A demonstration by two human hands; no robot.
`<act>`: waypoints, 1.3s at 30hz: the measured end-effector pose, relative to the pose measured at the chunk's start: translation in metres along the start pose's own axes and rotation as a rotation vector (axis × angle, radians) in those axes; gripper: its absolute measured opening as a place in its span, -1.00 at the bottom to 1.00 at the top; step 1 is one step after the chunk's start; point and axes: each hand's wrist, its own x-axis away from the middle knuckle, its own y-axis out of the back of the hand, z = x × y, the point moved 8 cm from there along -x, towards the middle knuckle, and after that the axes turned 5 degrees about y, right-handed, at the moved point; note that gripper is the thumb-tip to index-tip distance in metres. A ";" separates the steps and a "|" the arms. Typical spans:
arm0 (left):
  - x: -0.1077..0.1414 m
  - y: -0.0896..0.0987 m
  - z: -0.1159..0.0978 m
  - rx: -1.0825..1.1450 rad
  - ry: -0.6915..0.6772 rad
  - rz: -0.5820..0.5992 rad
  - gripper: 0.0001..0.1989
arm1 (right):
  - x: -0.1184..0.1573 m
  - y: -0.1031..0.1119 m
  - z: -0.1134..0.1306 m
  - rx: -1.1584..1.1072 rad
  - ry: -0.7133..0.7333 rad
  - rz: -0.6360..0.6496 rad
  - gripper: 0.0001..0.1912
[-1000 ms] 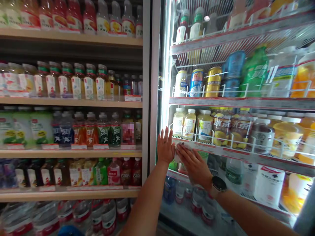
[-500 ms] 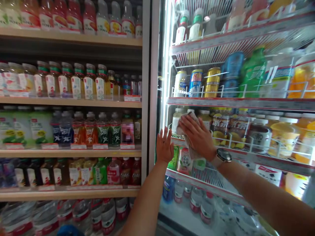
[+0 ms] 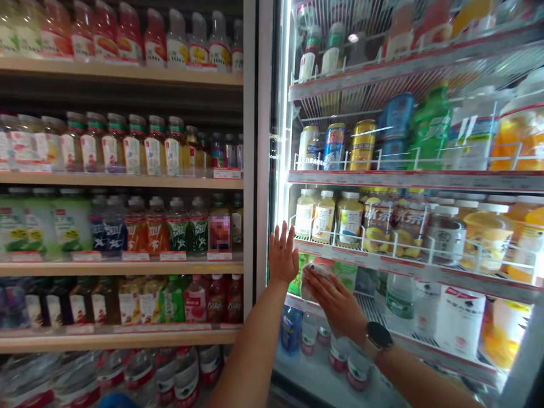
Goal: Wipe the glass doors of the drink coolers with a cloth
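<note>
My left hand lies flat, fingers spread, against the left side of the glass door of a lit drinks cooler. To its right, my right hand presses a pale cloth to the glass, in front of the lower shelf. Most of the cloth is hidden under the fingers. A dark watch sits on the right wrist. Behind the glass, just above the cloth, stand pale tea bottles. Cartons partly covered by the hand show lower down.
Left of the door frame, open wooden shelves carry rows of bottled drinks. Inside the cooler, wire-fronted shelves hold cans, a green bottle and a white pack. Large bottles stand at the bottom left.
My right hand has moved the cloth down and slightly left across the glass, uncovering the tea bottles. The left hand stays in place on the door.
</note>
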 end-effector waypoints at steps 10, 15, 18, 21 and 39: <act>-0.002 0.003 -0.003 0.027 0.004 -0.016 -0.40 | -0.091 0.053 -0.114 0.028 -0.150 -0.089 -0.36; -0.002 0.004 -0.003 0.017 0.015 -0.002 -0.41 | -0.123 0.058 -0.135 0.054 -0.206 -0.171 -0.36; -0.001 0.003 -0.002 0.012 0.007 0.002 -0.40 | -0.111 0.044 -0.107 0.046 -0.172 -0.123 -0.38; 0.000 0.003 -0.001 0.012 -0.005 -0.016 -0.42 | -0.087 0.024 -0.067 0.028 -0.096 -0.055 -0.33; -0.001 0.004 0.000 0.014 -0.001 -0.016 -0.41 | -0.079 0.032 -0.072 0.037 -0.028 -0.069 -0.39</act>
